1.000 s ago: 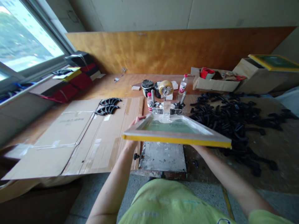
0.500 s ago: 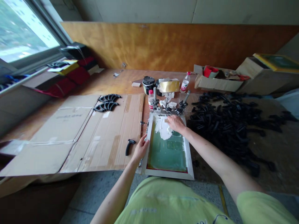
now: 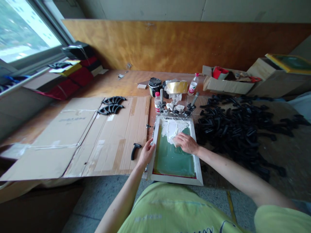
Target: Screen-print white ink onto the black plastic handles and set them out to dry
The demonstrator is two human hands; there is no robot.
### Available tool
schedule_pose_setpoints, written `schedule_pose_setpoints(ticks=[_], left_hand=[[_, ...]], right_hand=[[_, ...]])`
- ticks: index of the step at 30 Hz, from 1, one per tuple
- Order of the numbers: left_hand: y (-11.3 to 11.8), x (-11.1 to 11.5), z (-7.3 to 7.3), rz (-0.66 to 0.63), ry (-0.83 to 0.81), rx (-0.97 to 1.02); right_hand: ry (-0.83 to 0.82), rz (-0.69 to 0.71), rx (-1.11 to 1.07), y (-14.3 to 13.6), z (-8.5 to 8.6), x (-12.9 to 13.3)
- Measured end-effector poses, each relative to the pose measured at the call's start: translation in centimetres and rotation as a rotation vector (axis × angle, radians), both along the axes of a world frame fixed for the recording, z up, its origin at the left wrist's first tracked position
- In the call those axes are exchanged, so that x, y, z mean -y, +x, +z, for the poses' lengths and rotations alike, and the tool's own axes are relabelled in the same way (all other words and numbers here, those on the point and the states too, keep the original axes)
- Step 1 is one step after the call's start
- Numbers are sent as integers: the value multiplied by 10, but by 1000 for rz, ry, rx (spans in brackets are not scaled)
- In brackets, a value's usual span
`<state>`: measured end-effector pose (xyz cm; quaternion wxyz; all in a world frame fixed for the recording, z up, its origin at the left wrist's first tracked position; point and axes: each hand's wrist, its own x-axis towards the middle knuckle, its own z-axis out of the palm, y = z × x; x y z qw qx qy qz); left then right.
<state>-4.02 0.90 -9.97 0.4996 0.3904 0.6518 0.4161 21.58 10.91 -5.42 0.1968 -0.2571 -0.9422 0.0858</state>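
Note:
A screen printing frame (image 3: 198,168) with a green mesh lies flat on the bench in front of me. Thick white ink (image 3: 170,128) covers the upper part of its mesh. My left hand (image 3: 146,152) grips the frame's left edge, its fingers round the side. Over the middle of the mesh, my right hand (image 3: 186,143) is closed on a small scraper (image 3: 175,141), mostly hidden by the fingers and smeared with white. Metal hinge clamps (image 3: 177,114) stand at the frame's far end. One black curved handle (image 3: 135,151) lies on cardboard, left of my left hand.
Flattened cardboard (image 3: 97,158) covers the left side, bearing two rows of black handles (image 3: 111,105). To the right is a big heap of black handles (image 3: 233,129). Behind the clamps stand a bottle (image 3: 157,103), an ink tub (image 3: 155,87) and a tape roll (image 3: 177,86).
My right hand has drawn the scraper from the far end of the mesh towards me, to its middle. The white ink has spread wider. My left hand stays on the frame's edge.

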Motion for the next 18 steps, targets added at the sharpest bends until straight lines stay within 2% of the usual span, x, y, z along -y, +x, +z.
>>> schedule_pose_setpoints(ticks=[2, 5, 8, 11, 13, 15, 16, 18], left_hand=[[0, 1, 3, -8, 0, 4], [-2, 3, 20, -22, -5, 36], [-6, 3, 52, -21, 11, 113], [-6, -9, 91, 2, 41, 196], [-4, -26, 115, 43, 137, 283], [0, -47, 136, 83, 271, 360], [2, -56, 144, 100, 317, 383], [7, -68, 151, 150, 349, 391]], right_hand=[[-44, -14, -10, -2, 3, -1], [-111, -196, -41, -14, 24, -28], [-132, -426, -36, -16, 49, -70], [-148, -649, -111, 18, 58, -97], [-189, -813, -192, 49, 48, -98], [-267, -911, -210, 71, 27, -86], [-318, -903, -192, 75, 15, -76], [-396, -754, -120, 69, -9, -53]])
